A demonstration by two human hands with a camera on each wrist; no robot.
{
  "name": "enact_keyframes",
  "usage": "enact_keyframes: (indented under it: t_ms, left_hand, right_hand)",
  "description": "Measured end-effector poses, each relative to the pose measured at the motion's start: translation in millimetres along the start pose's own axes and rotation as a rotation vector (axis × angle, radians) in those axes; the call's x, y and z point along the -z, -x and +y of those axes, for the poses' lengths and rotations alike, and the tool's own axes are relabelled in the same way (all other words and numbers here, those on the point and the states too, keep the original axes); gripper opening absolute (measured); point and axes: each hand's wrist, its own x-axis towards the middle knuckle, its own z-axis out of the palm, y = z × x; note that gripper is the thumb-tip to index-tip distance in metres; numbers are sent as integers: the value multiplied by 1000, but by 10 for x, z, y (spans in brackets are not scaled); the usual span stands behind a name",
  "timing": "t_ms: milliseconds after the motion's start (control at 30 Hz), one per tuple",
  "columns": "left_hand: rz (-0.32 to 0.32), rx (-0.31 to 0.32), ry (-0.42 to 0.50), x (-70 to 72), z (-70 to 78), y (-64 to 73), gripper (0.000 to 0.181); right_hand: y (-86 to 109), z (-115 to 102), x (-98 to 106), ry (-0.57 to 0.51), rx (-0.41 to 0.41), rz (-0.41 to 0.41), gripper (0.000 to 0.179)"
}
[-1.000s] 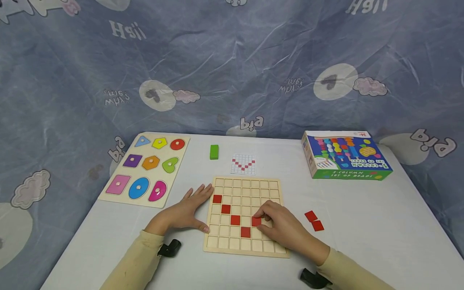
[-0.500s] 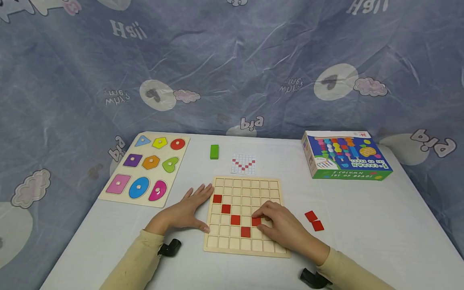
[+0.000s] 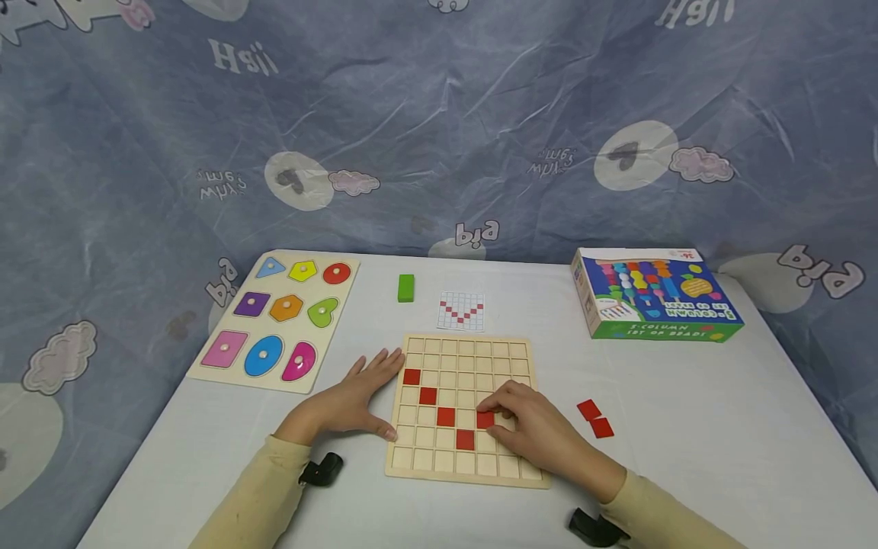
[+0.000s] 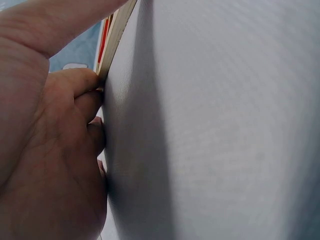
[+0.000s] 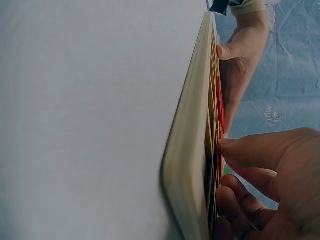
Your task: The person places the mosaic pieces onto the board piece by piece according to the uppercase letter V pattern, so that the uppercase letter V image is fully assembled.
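Note:
A wooden grid board (image 3: 440,360) lies flat in the middle of the table. Four-sided red tiles fill several of its cells, stepping down from the left to a low tile (image 3: 465,440), then up to another red tile (image 3: 485,420). Thumb and forefinger of my right hand (image 3: 531,425) pinch that last tile at its cell; the right wrist view shows the fingertips (image 5: 226,145) at the board's surface. My left hand (image 3: 346,400) is spread along the board's left edge, thumb and fingertips touching it. Two loose red tiles (image 3: 601,427) lie right of the board.
Behind the board lies a small printed grid card (image 3: 461,324) with red squares in a V. Left of it sits a green block (image 3: 406,288). A knobbed shape puzzle (image 3: 295,284) lies at the left, a bead-set box (image 3: 655,293) at the back right.

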Motion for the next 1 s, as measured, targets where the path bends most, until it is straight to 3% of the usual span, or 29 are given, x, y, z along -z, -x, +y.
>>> enact_keyframes:
  t_ms: [533, 1000]
  left_hand:
    - [4, -10, -6, -16, -25, -3, 128]
    - [9, -5, -10, -18, -15, -6, 128]
  right_hand:
    - [95, 70, 130, -50, -107, 39, 26]
    - [235, 307, 335, -4, -110, 122, 25]
